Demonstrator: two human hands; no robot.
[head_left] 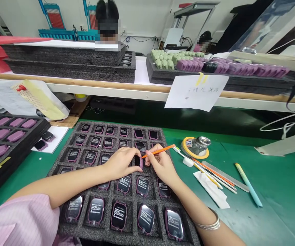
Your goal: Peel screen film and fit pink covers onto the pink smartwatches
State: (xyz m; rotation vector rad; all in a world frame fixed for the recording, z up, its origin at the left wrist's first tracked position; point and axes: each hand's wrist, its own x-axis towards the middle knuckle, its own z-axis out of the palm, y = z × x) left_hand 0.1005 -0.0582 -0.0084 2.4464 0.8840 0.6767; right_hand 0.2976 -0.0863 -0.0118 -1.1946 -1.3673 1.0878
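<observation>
A dark foam tray (pixel 163 218) in front of me holds several purple-rimmed watch bodies with black screens, one per pocket. My left hand (pixel 120 162) is closed on one purple watch body (pixel 138 162), lifted on edge above the tray's middle. My right hand (pixel 161 165) pinches a thin orange stick (pixel 160 150), whose tip meets the held watch body. A silver bangle (pixel 210 224) sits on my right wrist.
A tape roll (pixel 187 141) with a metal loupe (pixel 201 141) on it, a white wipe (pixel 212 191), a metal ruler (pixel 226 176), orange sticks and a light blue pen (pixel 248 184) lie right on the green mat. Another foam tray (pixel 29 135) of purple parts stands left. A shelf carries stacked trays; people sit behind.
</observation>
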